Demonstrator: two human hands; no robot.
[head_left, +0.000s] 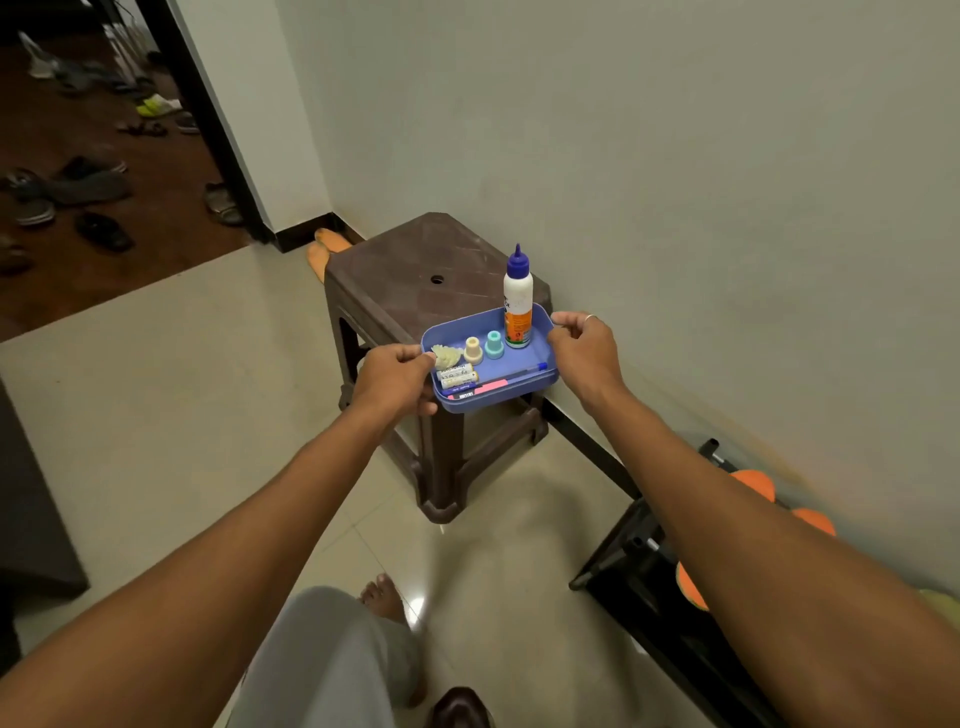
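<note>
Over the stool (415, 254), left hand (395, 376) and right hand (584, 348) grip a blue tray (493, 401); tilting could topple its glue bottle (518, 306).

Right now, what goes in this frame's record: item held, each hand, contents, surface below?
held: shallow blue plastic tray
left hand: grips tray's left rim
right hand: pinches tray's right rim
contents: upright white glue bottle with blue cap, cream cone, teal cone, two batteries, blue pen
surface: dark brown plastic stool under tray; contact unclear
</note>
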